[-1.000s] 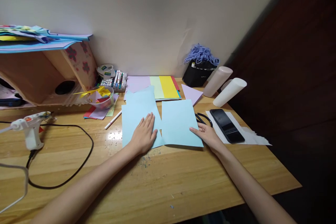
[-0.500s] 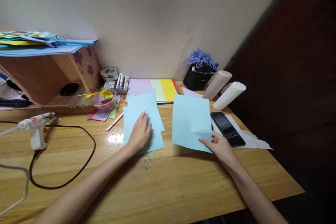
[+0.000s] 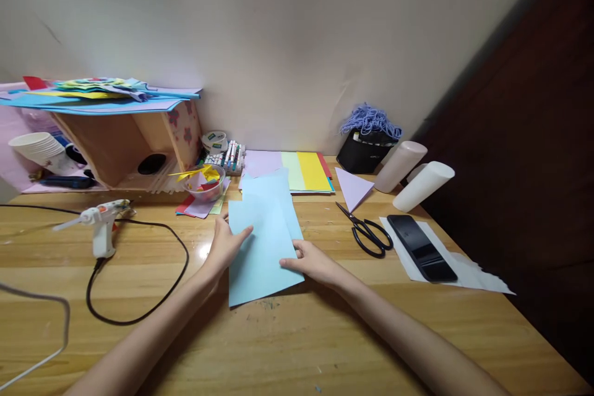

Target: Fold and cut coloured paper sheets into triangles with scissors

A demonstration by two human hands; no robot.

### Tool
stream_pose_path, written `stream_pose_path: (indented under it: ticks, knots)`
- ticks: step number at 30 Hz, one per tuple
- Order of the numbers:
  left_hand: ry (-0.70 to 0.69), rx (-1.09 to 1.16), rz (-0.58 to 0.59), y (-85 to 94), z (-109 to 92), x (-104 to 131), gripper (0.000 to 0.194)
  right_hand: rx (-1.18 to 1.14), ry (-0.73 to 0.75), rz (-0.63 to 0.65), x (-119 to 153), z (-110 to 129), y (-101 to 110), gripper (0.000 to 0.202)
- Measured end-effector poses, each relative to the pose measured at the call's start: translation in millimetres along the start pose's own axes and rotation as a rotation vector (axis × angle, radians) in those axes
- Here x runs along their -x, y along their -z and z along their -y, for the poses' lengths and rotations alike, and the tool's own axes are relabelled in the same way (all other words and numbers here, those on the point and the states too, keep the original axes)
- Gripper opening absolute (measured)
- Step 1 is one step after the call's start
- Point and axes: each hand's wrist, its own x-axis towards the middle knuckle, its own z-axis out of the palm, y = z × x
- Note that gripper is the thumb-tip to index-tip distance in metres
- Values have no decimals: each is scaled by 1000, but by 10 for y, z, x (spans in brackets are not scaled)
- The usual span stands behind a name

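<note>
Both hands hold a light blue sheet of paper [image 3: 264, 253] by its two sides, low over the table. My left hand [image 3: 224, 246] pinches the left edge, thumb on top and fingers mostly hidden behind. On the lower right edge my right hand [image 3: 318, 263] is closed too, thumb on top and fingers underneath. Behind this sheet lies more light blue paper [image 3: 273, 184], partly covered; how many layers there are I cannot tell. To the right, black-handled scissors [image 3: 369, 235] lie on the wood beside a lilac paper triangle [image 3: 354, 187].
A white glue gun [image 3: 103, 226] with a black cable stands at left. Behind it are a cardboard box [image 3: 183, 127], a plastic bowl of paper scraps [image 3: 206, 189] and markers [image 3: 232, 156]. A phone [image 3: 421, 249] and two white tubes [image 3: 423, 187] are on the right.
My right hand has brought its blue sheet leftward, over the other blue paper. My left hand has gone from lying on the paper to gripping an edge. The scissors are now uncovered.
</note>
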Motion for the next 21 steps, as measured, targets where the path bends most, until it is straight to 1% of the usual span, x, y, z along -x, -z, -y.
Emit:
stream_pose_path:
  ticks: [2, 4, 5, 6, 8, 11, 13, 15, 17, 19, 21]
  knots:
    - [-21, -82, 35, 27, 3, 11, 56, 144, 13, -157, -124, 40, 127, 29]
    - [-51, -129, 56, 68, 20, 9, 50, 248, 52, -435, -305, 104, 300, 22]
    - [-65, -152, 60, 89, 30, 9, 48, 258, 66, -493, -410, 142, 383, 18]
    - [-78, -185, 63, 109, 37, 9, 46, 256, 72, -518, -519, 180, 452, 16]
    - [-95, -275, 66, 141, 41, 16, 43, 240, 66, -507, -724, 256, 531, 17]
    - [-118, -411, 56, 166, 25, 26, 39, 214, 56, -445, -935, 357, 525, 13]
    - [-141, -470, 41, 173, 19, 18, 39, 195, 70, -423, -991, 412, 507, 13]
    - [-155, -509, 22, 180, 25, -9, 40, 175, 100, -420, -982, 459, 542, 15]
    - [-144, -530, 1, 192, 37, -55, 41, 159, 146, -446, -908, 500, 657, 16]
    - [-124, -540, -22, 211, 36, -112, 41, 150, 213, -513, -766, 540, 841, 17]
    - [-125, -545, -49, 227, -1, -160, 40, 143, 284, -601, -557, 578, 1054, 19]
